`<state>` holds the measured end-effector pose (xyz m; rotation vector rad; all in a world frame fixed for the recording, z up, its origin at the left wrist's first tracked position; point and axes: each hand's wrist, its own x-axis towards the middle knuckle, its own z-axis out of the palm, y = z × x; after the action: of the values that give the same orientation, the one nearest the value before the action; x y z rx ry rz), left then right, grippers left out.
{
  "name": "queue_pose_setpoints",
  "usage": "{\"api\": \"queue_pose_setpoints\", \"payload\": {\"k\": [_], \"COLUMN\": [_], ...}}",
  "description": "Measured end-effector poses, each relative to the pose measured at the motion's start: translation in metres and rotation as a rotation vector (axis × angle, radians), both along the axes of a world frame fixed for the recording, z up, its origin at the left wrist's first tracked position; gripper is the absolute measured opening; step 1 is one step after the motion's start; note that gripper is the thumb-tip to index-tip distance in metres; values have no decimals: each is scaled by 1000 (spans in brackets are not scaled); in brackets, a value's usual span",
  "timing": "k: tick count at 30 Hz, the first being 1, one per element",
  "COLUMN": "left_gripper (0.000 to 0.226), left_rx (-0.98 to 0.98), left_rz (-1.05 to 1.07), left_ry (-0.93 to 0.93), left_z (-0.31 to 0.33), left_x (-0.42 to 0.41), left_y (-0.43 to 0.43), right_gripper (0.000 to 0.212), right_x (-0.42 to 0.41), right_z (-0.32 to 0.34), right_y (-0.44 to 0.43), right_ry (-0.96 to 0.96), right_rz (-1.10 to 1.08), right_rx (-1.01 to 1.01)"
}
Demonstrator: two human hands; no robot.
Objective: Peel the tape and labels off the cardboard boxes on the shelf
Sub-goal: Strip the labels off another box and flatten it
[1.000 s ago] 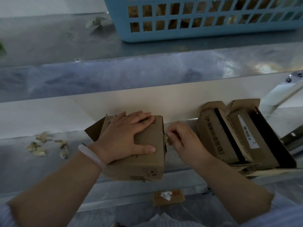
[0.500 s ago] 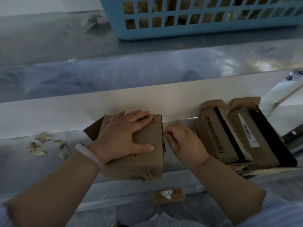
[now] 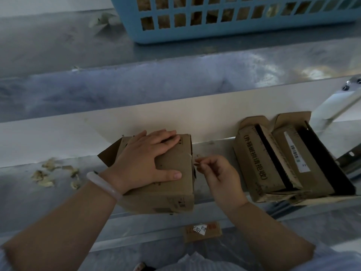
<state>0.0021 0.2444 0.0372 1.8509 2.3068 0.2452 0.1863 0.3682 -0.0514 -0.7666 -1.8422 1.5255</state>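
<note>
**Lower shelf and upper level.** We see a grey metal lower shelf [image 3: 23,192] bearing a cardboard box [image 3: 172,184] at its front edge, one flap open at the left. To the right, apart, lie a box with printed characters [image 3: 256,167] and, touching it, a barcode-labelled box [image 3: 293,173]. Pale peeled scraps [image 3: 50,174] are scattered on the left. The upper level [image 3: 58,45] carries a blue basket [image 3: 214,30] and a crumpled scrap [image 3: 101,20].

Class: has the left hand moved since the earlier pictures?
No. The left hand lies on the box, thumb equally short of its right edge.
</note>
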Motion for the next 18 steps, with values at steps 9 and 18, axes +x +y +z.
{"api": "queue_pose_setpoints", "payload": {"k": [9,18], "left_gripper": [92,84], "left_rx": [37,325], "left_rz": [6,92], "left_ry": [-34,-68], "left_z": [-1,4], "left_x": [-2,-4], "left_y": [-5,-36], "right_gripper": [6,13], "right_x": [-4,-22], "right_z": [16,48], "right_y": [-8,-14], "right_ry": [194,249], "right_rz": [-41,49], "right_rx": [-546,-538]}}
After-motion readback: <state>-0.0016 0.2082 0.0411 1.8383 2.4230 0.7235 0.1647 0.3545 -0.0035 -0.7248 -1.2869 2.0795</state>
